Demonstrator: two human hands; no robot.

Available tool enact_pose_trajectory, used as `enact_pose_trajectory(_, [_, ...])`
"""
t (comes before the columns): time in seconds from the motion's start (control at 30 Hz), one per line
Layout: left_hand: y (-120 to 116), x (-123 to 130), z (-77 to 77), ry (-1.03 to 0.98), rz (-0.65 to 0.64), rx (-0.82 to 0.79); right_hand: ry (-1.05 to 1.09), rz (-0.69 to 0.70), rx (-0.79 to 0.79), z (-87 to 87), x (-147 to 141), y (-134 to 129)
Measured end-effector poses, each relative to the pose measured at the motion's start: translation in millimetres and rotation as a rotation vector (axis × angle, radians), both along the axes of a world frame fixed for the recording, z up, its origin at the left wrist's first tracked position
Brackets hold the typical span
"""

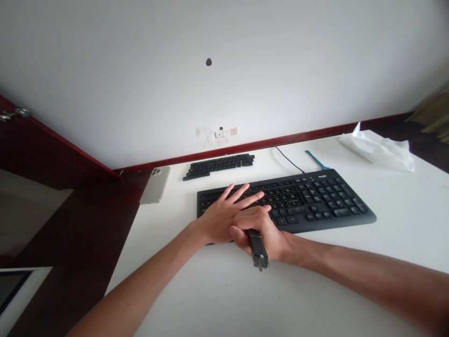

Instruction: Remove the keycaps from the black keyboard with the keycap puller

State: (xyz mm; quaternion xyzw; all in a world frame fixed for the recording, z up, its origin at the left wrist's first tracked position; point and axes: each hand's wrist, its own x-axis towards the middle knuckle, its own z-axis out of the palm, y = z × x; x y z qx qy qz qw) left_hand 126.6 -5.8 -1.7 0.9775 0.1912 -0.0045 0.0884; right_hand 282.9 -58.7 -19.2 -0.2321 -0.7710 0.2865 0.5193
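A black keyboard point(298, 210) lies on the white table, with several keycaps off in its left and middle part. My left hand point(224, 213) rests spread on the keyboard's left side, its palm hiding the keys below. Beside and partly over it, my right hand point(261, 231) is closed round a black tool point(258, 250), whose metal end points toward me; its other end is hidden by the hand. Behind the keyboard, loose black keycaps point(220, 164) stand in rows on the table.
A phone point(155, 185) lies at the table's left edge. Behind the keyboard are a blue strap point(317, 160) and a black cable point(289, 160). A crumpled white bag point(380, 149) sits at the back right. The wall point(168, 93) rises behind the white table point(217, 295).
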Motion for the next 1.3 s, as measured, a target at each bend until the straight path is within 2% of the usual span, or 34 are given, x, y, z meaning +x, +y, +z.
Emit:
enact_pose_trajectory(0.7, [1.1, -0.4, -2.4, -0.006, -0.020, 0.030, -0.002, 0.050, 0.047, 1.9, 1.2, 0.5])
enact_pose_trajectory(1.3, [0.0, -1.1, -2.6, -0.009, -0.001, 0.017, -0.029, 0.054, 0.016, 3.8, 2.0, 0.6])
